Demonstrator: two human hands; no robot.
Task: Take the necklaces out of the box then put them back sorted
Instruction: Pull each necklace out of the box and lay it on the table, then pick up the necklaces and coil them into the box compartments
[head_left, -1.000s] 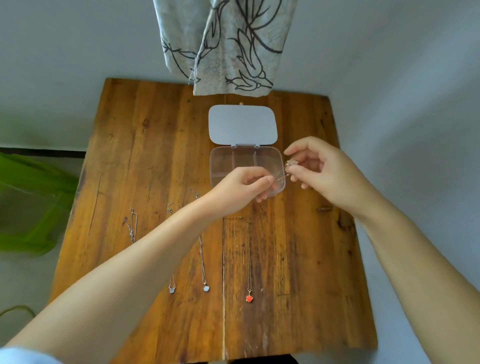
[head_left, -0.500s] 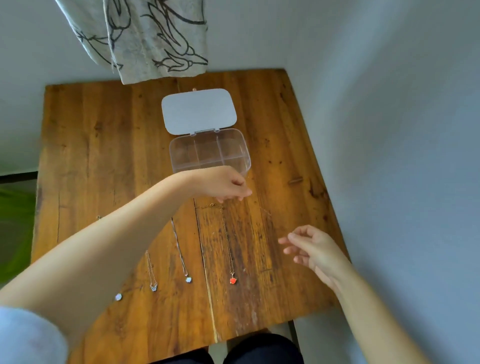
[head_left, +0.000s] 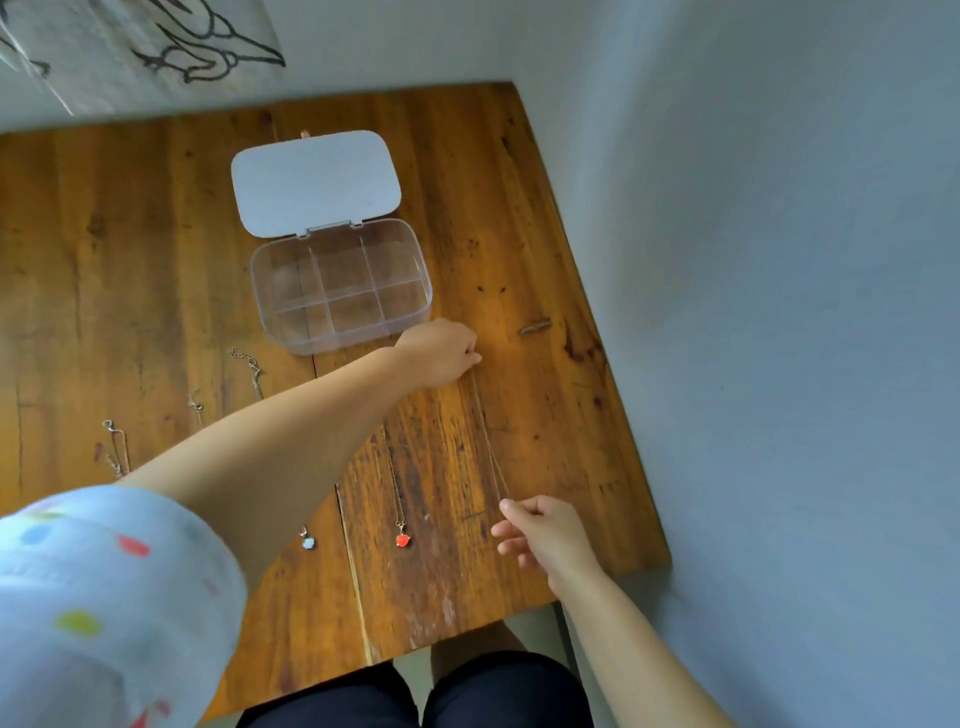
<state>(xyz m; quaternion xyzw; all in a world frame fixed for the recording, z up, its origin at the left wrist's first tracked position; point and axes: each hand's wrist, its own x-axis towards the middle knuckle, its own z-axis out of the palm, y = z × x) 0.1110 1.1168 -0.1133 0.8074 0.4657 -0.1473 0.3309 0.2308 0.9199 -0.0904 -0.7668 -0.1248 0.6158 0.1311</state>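
A clear plastic box (head_left: 340, 288) with several empty compartments lies open on the wooden table (head_left: 524, 218), its white lid (head_left: 314, 182) folded back. My left hand (head_left: 441, 351) pinches the far end of a thin gold necklace (head_left: 488, 441) just right of the box. My right hand (head_left: 543, 530) pinches its near end, so the chain runs straight between the hands on the wood. To the left lie a necklace with a red pendant (head_left: 401, 540), one with a pale pendant (head_left: 308, 543), and further silver chains (head_left: 252, 371), partly hidden by my left arm.
The table's right edge meets a grey wall (head_left: 779, 312). A patterned cloth (head_left: 145, 47) hangs at the far left corner. My knees (head_left: 415, 696) are under the near edge. A dark notch (head_left: 535, 326) marks the wood right of the box.
The hands have drawn apart: my right hand came down toward the near edge and my left moved right of the box, stretching the gold chain flat. The camera turned left.
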